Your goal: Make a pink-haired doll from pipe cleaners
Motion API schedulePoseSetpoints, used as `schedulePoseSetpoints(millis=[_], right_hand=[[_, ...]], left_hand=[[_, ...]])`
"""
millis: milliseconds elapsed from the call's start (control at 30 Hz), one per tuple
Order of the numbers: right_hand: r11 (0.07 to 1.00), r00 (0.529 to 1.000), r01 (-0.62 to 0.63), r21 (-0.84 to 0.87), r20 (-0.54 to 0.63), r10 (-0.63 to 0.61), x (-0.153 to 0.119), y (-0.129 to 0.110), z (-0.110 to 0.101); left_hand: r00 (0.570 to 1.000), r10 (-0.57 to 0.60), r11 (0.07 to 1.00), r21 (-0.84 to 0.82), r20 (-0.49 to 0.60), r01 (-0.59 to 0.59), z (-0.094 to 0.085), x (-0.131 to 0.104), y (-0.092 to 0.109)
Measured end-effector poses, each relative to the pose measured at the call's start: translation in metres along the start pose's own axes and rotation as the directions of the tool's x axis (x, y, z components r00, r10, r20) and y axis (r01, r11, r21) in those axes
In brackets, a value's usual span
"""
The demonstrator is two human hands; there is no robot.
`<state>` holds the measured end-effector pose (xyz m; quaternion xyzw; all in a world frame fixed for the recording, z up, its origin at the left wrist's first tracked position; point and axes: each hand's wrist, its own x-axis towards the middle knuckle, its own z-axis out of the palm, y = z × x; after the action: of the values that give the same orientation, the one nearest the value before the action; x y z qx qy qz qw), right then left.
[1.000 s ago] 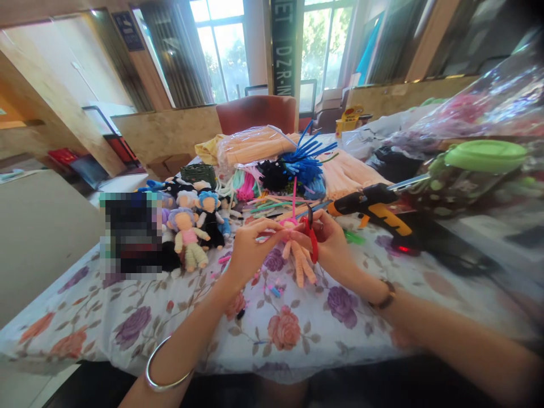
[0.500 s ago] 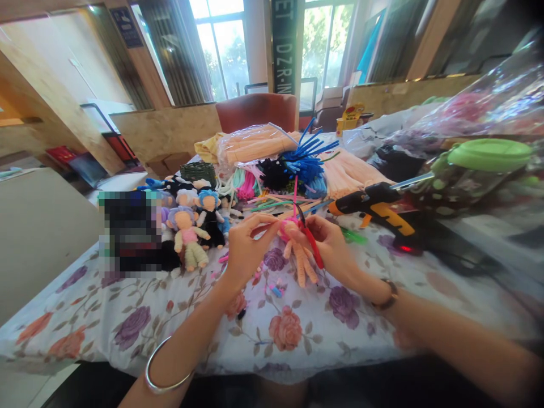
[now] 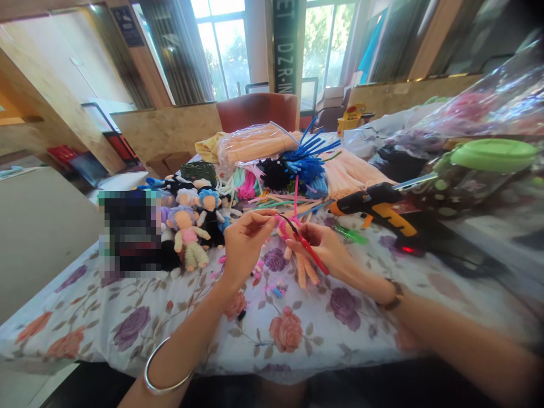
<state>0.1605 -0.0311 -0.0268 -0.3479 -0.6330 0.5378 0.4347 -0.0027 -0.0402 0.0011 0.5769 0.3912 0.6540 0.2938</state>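
A small doll (image 3: 305,268) with pink hair and peach limbs is between my hands, above the flowered cloth. My right hand (image 3: 317,243) is closed round red-handled tweezers or cutters (image 3: 312,256) and also touches the doll. The tool's dark, curved tip points up and left, toward my left fingertips. My left hand (image 3: 249,241) is pinched at the left of the doll's pink hair; whatever lies between its fingertips is too small to make out. A pink strip (image 3: 296,195) stands up from the top of the doll's head.
Finished dolls (image 3: 187,238) crowd the left beside a blurred-out block. Behind my hands lie blue pipe cleaners (image 3: 308,158) and peach bundles (image 3: 259,144). An orange-black glue gun (image 3: 382,207) rests at the right, near a green-lidded jar (image 3: 493,156). Small pink scraps (image 3: 277,290) lie in front.
The tool in my right hand has tilted left, its tip now near my left fingertips. My left hand has shifted slightly left and up from the doll's head.
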Motion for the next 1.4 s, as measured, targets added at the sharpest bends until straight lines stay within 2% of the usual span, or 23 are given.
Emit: schedulePoseSetpoints(millis=[300, 500, 967, 1133, 1267, 1400], right_hand=[[0.999, 0.999, -0.028, 0.020, 0.040, 0.027, 0.0012, -0.0039, -0.0001], [0.998, 0.991, -0.059, 0.032, 0.125, 0.054, 0.0015, -0.0050, -0.0005], [0.995, 0.999, -0.023, -0.100, 0.022, 0.026, -0.0015, -0.0069, 0.0004], [0.989, 0.999, -0.014, -0.146, 0.039, 0.020, -0.0006, -0.0029, -0.0003], [0.979, 1.000, 0.012, -0.204, -0.007, -0.013, -0.0030, -0.0048, -0.0018], [0.978, 1.000, 0.012, -0.210, 0.003, -0.012, -0.0034, -0.0055, -0.0021]], left_hand=[[0.998, 0.031, 0.999, 0.020, -0.052, -0.030, -0.0011, -0.0011, -0.0023], [0.995, 0.066, 0.998, 0.018, -0.071, -0.064, -0.0017, -0.0023, -0.0041], [0.988, 0.137, 0.989, 0.064, -0.069, -0.132, -0.0023, -0.0023, -0.0049], [0.986, 0.150, 0.985, 0.092, -0.074, -0.143, -0.0025, -0.0028, -0.0058], [0.983, 0.173, 0.981, 0.093, -0.059, -0.167, -0.0031, -0.0036, -0.0063], [0.983, 0.175, 0.981, 0.091, -0.051, -0.170, -0.0032, -0.0038, -0.0060]])
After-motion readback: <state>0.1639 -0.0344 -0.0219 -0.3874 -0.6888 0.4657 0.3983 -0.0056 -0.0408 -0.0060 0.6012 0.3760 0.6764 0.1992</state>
